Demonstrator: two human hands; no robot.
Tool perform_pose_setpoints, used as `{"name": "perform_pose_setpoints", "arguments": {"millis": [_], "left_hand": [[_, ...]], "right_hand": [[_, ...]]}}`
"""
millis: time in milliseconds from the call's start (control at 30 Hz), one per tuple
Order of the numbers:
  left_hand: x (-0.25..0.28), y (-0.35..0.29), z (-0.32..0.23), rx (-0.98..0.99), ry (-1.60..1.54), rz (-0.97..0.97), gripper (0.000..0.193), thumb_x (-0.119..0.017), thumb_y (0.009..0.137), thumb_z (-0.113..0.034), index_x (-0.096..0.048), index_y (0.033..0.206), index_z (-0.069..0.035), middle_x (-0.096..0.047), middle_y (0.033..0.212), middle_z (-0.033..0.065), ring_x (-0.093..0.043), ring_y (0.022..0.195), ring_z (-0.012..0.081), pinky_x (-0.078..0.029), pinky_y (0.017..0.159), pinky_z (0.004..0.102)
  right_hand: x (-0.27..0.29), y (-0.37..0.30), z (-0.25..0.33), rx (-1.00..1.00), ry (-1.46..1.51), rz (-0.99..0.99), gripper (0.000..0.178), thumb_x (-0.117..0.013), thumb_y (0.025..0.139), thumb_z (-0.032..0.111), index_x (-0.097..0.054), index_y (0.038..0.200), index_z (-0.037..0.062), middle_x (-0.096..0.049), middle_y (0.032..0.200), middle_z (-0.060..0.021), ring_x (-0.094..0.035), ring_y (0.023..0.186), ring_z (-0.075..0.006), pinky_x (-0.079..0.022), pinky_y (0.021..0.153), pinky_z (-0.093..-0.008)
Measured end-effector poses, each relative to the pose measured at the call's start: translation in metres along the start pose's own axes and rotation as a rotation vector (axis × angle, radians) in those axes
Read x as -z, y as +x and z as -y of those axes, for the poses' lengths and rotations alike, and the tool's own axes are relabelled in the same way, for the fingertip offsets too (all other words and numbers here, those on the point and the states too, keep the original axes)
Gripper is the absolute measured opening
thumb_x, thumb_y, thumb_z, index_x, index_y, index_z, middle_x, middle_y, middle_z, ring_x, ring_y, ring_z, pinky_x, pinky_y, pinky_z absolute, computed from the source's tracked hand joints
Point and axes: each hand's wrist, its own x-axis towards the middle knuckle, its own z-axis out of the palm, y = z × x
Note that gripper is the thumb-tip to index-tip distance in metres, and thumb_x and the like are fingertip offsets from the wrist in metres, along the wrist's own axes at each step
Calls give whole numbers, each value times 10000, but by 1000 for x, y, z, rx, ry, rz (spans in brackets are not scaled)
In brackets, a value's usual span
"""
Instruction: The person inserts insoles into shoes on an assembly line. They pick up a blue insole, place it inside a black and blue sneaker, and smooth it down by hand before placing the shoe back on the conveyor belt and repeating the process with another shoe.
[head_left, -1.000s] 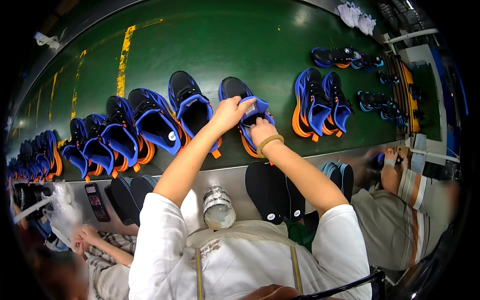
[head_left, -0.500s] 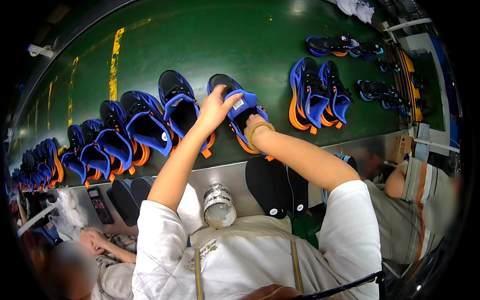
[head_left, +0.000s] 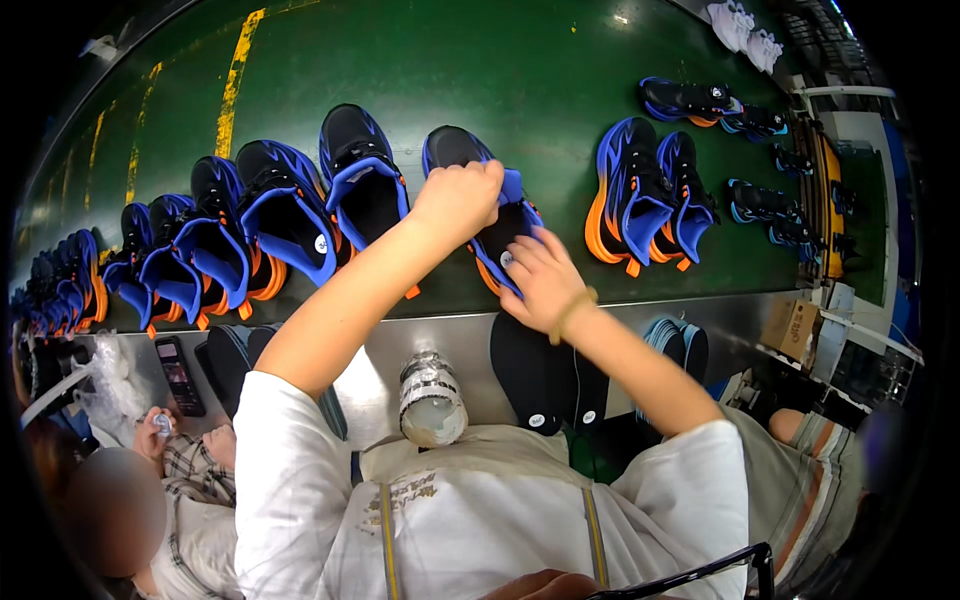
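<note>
A black and blue sneaker (head_left: pixel 452 148) with an orange sole lies toe-away on the green table in front of me. My left hand (head_left: pixel 460 203) is closed over its blue tongue. At the heel end, my right hand (head_left: pixel 543 278) spreads its fingers over the shoe's opening, fingertips touching the collar and inside, thumb near the heel. A round white sticker shows on the footbed beside those fingertips. Just left stands another sneaker (head_left: pixel 352 130), its opening toward me. Black insoles (head_left: pixel 522 365) with round stickers lie on the metal ledge below my right hand.
More matching sneakers (head_left: pixel 275 160) line the green table (head_left: pixel 400 60) to the left; a pair (head_left: pixel 625 150) stands right. A clear wrapped jar (head_left: pixel 433 400), a phone (head_left: pixel 180 375) and more insoles (head_left: pixel 680 345) rest along the ledge. People sit on both sides.
My right hand has drawn back from inside the shoe to its heel end. My left hand has closed over the tongue and moved right. The view has shifted slightly.
</note>
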Motion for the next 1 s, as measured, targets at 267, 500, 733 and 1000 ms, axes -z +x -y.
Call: {"name": "perform_pose_setpoints", "arguments": {"millis": [267, 500, 733, 1000], "left_hand": [[12, -41, -25, -129, 258, -101, 155, -569, 604, -166, -444, 622, -78, -474, 527, 51, -506, 457, 195, -384, 460, 302], [2, -3, 9, -8, 459, 64, 146, -544, 646, -183, -481, 659, -51, -543, 592, 93, -569, 582, 220, -429, 521, 328], [44, 2, 31, 247, -319, 260, 244, -450, 726, -204, -486, 757, 35, -538, 728, 239, -548, 706, 360, -424, 641, 387], [90, -11, 25, 631, -1559, -351, 142, -402, 768, -122, -508, 742, -31, -485, 658, 41, -266, 393, 70, -242, 402, 220]], "right_hand": [[-69, -87, 32, -189, 469, -516, 304, -598, 697, 18, -547, 996, -1, -434, 1121, -254, -470, 994, -378, -384, 852, -370], [-49, -32, 30, -204, 495, -649, 281, -551, 739, 80, -518, 1013, 28, -479, 1044, -222, -492, 887, -373, -411, 793, -397], [-67, -99, 46, -390, 250, -448, 457, -619, 668, 213, -460, 1077, 87, -393, 1114, -153, -393, 1011, -330, -314, 862, -415], [-99, -179, 69, -643, 233, -149, 616, -695, 544, 339, -439, 1052, 102, -416, 1014, -125, -386, 929, -287, -285, 832, -406]]}}
